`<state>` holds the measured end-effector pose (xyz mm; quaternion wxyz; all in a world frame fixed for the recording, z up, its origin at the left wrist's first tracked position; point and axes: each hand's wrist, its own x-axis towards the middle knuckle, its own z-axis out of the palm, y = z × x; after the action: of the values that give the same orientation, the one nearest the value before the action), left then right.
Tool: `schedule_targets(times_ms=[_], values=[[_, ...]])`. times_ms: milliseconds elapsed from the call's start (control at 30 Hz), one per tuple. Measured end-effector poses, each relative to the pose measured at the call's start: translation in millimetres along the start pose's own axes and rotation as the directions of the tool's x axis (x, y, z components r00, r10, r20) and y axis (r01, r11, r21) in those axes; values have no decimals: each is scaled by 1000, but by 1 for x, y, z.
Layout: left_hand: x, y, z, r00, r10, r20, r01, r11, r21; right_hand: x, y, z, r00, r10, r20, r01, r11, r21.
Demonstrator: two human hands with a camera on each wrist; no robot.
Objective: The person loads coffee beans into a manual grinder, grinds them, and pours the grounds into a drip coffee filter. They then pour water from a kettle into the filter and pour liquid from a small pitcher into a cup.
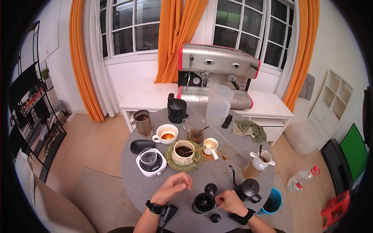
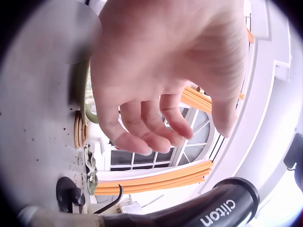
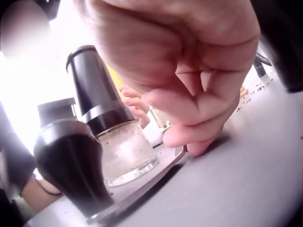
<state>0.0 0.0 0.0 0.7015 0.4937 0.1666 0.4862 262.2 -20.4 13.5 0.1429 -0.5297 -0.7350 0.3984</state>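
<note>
Hovering above the counter is the left hand, empty, thumb and fingers apart; rightward, the grinder is standing upright; beside it, the right hand is pinching the crank, likely stiff and light, its knob probably offering the surest hold

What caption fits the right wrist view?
Right hand at the end of a knobbed crank, beside a black grinder with clear base.

1 silver-and-red espresso machine is standing on a white bench; orange curtains are hanging beside the windows. To the right, 1 red-capped plastic bottle is resting on the floor, and 1 screen is showing green.
</note>
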Motion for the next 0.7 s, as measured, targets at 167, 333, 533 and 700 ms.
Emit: schedule_targets(times_ms=[167, 333, 533, 700], values=[[2, 0, 2, 998, 24, -55, -24, 1000, -13, 1, 3, 1, 996, -43, -79, 37, 996, -80], [2, 1, 4, 998, -3, -63, 3, 1000, -5, 0, -2, -3, 997, -13, -75, 7, 997, -75], [1, 3, 4, 994, -37, -100, 46, 995, 84, -6, -11, -3, 996, -5, -94, -3, 997, -81], [2, 0, 2, 990, -36, -133, 48, 995, 86, -10, -16, -4, 982, -72, -177, 51, 992, -119]])
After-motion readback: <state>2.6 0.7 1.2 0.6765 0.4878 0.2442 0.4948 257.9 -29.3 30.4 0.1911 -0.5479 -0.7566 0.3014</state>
